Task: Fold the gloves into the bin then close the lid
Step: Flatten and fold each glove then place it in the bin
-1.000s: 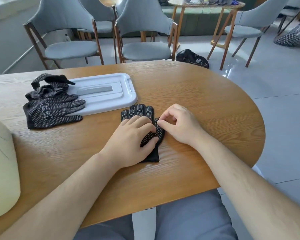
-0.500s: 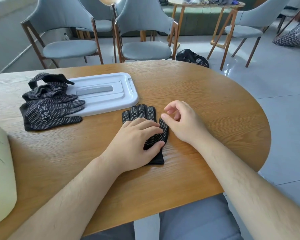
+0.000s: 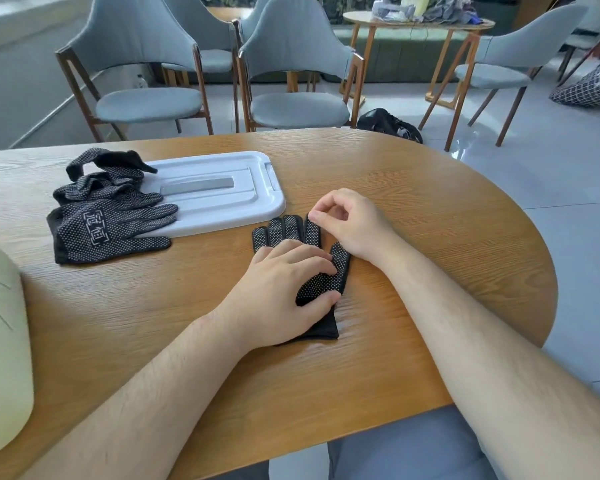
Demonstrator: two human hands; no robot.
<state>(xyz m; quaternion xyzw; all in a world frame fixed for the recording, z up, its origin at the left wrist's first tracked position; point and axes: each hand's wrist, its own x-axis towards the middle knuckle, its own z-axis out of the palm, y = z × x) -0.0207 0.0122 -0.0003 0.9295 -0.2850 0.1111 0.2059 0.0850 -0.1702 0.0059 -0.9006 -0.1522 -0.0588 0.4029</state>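
Observation:
A black dotted glove (image 3: 321,284) lies flat on the wooden table (image 3: 447,216), fingers pointing away from me. My left hand (image 3: 284,292) presses down on its palm with relaxed fingers. My right hand (image 3: 350,225) has its fingers curled, and thumb and forefinger pinch the tip of one glove finger. Several more black gloves (image 3: 108,220) lie in a pile at the left, partly on the white bin lid (image 3: 222,192). The pale bin (image 3: 0,341) shows only as a wall at the left edge.
Grey chairs (image 3: 291,81) stand behind the table's far edge. A black bag (image 3: 388,124) lies on the floor beyond them. The table's rounded end is at the right, with grey floor past it.
My right hand has moved from the glove's thumb up to the tip of a glove finger. My left hand stays pressed on the glove.

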